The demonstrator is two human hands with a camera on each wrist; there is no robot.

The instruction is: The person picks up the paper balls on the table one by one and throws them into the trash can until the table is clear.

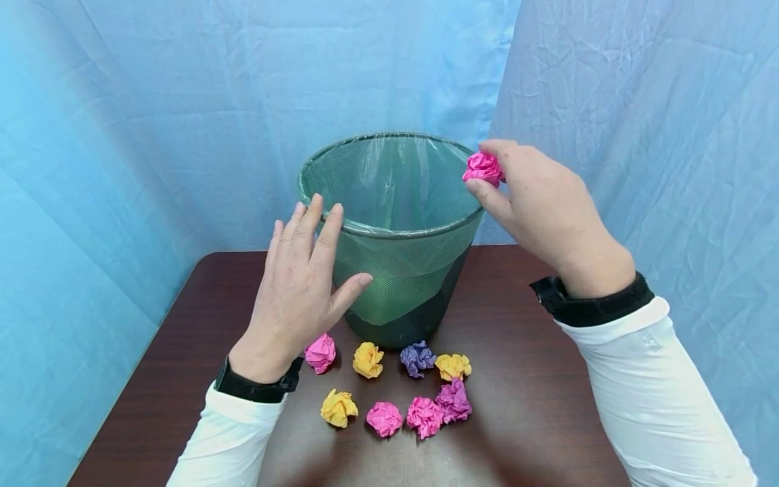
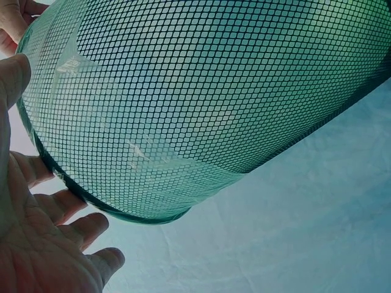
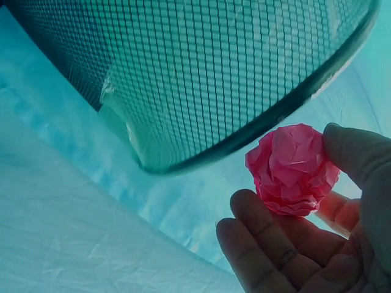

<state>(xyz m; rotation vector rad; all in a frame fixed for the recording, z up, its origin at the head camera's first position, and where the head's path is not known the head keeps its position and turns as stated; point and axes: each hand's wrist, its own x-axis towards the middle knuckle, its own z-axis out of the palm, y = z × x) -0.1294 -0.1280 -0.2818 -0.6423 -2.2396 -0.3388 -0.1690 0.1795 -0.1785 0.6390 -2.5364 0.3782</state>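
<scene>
A dark mesh wastebasket [image 1: 402, 270] lined with a clear plastic bag stands upright on the table. At the right side of its rim, my right hand [image 1: 541, 196] pinches a pink crumpled paper ball [image 1: 483, 168] between thumb and fingers. The right wrist view shows that pink ball [image 3: 292, 168] close beside the basket's rim. My left hand [image 1: 301, 277] has its fingers extended and touches the near left rim; in the left wrist view its fingertips [image 2: 91, 227] lie along the edge. The inside bottom of the basket is hidden.
In front of the basket lie several crumpled paper balls: yellow [image 1: 368, 360], dark blue [image 1: 417, 358], pink [image 1: 384, 419] and purple [image 1: 453, 400]. All rest on the dark brown table [image 1: 535, 392]. Blue cloth [image 1: 182, 122] hangs behind and at both sides.
</scene>
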